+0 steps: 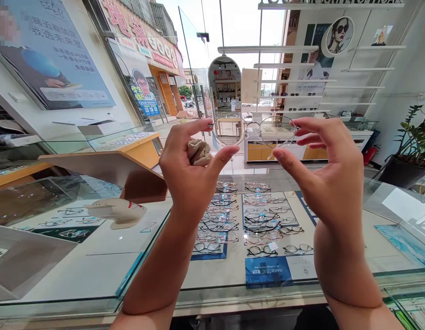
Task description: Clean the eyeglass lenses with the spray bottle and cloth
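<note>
A pair of thin round-framed glasses (253,123) is held up level in front of me, above the glass counter. My left hand (193,160) pinches the left side of the frame between forefinger and thumb. A crumpled grey-beige cloth (199,152) is tucked in that palm under the curled fingers. At the other side, my right hand (329,165) grips the frame's right end with its forefinger and thumb, the other fingers loosely bent behind. Beneath the hands, rows of glasses (262,220) lie inside the display counter (229,275).
A beige cap-like object (121,212) lies at the left near a brown angled panel (129,172). An oval mirror (227,101) hangs ahead beside white shelves (291,81). A potted plant (410,146) stands at the right.
</note>
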Action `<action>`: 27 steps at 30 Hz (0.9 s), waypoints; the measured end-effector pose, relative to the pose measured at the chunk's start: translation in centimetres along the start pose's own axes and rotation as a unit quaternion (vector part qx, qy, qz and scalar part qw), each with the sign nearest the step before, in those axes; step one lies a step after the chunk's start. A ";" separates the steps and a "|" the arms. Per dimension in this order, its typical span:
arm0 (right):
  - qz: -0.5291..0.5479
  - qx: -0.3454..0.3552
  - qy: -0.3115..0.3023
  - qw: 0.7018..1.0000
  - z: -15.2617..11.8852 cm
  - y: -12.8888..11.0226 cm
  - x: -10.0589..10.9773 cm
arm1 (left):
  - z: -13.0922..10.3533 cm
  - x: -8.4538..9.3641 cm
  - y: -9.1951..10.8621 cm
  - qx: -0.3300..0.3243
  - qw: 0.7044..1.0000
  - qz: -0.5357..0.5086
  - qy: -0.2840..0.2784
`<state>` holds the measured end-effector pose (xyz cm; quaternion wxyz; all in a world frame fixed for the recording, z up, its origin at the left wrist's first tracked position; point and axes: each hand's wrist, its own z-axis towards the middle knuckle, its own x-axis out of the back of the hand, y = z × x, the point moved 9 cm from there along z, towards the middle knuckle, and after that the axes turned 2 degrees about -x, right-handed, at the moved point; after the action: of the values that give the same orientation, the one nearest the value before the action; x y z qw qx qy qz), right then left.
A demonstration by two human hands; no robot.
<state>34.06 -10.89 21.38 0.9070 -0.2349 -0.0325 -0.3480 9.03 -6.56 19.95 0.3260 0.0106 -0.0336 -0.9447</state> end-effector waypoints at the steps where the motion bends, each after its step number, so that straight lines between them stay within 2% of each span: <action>1: 0.010 -0.004 -0.004 1.000 0.0 0.1 -0.1 | 0.0 0.0 0.0 0.000 1.000 0.000 0.000; 5: 0.022 -0.013 0.000 1.000 -0.1 0.3 -0.4 | 0.1 0.2 -0.1 0.009 1.000 -0.006 0.002; 10: 0.033 -0.033 0.014 0.999 -0.1 0.5 -0.4 | 0.3 0.5 0.8 -0.012 1.000 0.015 0.004; 13: 0.030 -0.039 0.012 0.999 -0.2 0.5 -0.5 | 0.3 0.7 1.0 0.002 1.000 0.007 0.013; 20: -0.049 0.018 0.051 0.997 -0.6 -0.6 -0.2 | 0.2 0.6 -0.1 0.090 0.995 -0.049 0.008; 27: -0.055 0.024 0.057 0.997 -0.6 -0.9 0.1 | 0.4 0.6 0.6 0.078 0.996 -0.030 0.027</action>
<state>33.47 -11.74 21.26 0.8923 -0.1906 -0.0024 -0.4092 8.90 -7.43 20.38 0.2962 0.0629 -0.0977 -0.9480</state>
